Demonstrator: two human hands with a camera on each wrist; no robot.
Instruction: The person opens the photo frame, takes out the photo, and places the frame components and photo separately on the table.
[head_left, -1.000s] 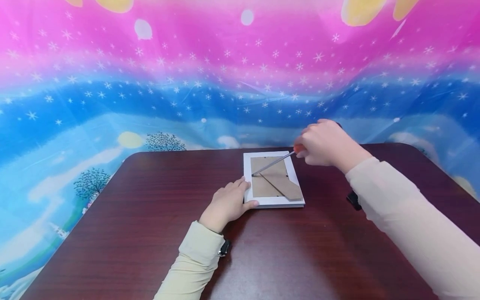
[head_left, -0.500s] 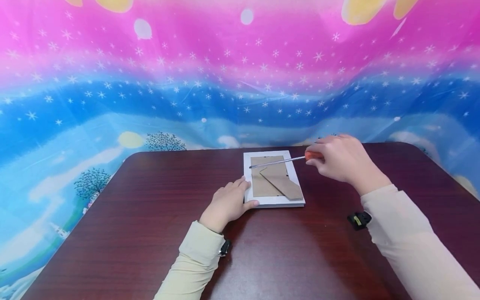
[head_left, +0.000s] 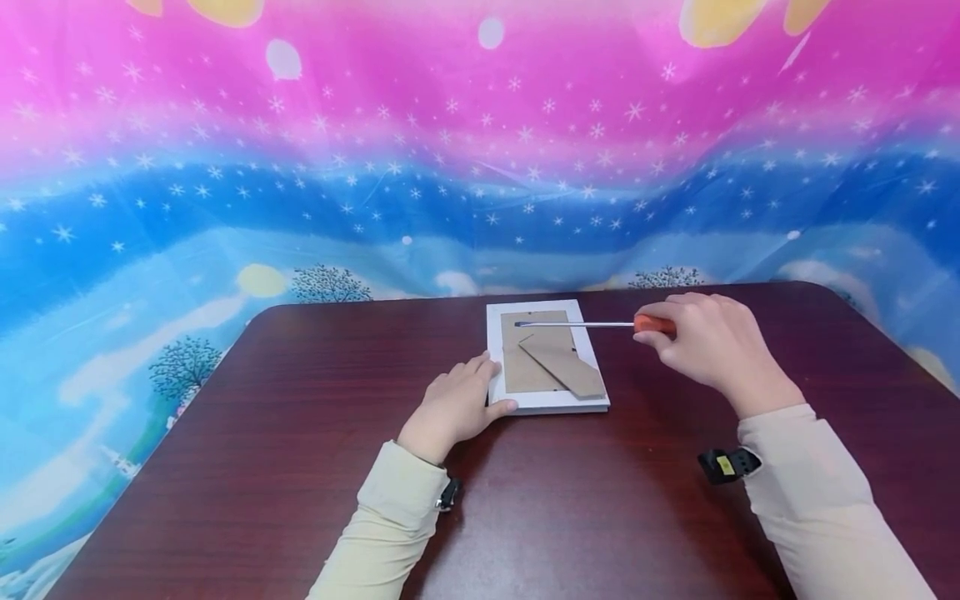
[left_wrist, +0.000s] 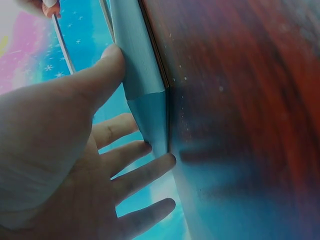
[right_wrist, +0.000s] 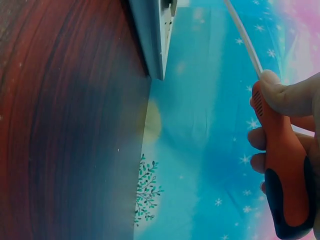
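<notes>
A white picture frame [head_left: 551,402] lies face down on the table, its brown backing board [head_left: 528,379] and angled stand leg [head_left: 570,372] showing. Small dark tabs sit along the edge of the board. My left hand [head_left: 455,408] rests at the frame's left side, thumb at the near corner and fingers spread along the edge. In my right hand [head_left: 708,346] I grip a screwdriver by its orange and black handle [right_wrist: 286,167]. Its metal shaft [head_left: 581,324] points left, level above the upper part of the board.
The dark reddish wooden table [head_left: 300,450] extends around the frame on all sides. Behind it hangs a pink and blue cloth [head_left: 420,192] printed with snowflakes and trees. Each wrist carries a small black camera mount [head_left: 727,465].
The screwdriver has swung from a slant, its tip at the board's left edge, to level above the board. My right hand has moved right and nearer me; my left hand stays put.
</notes>
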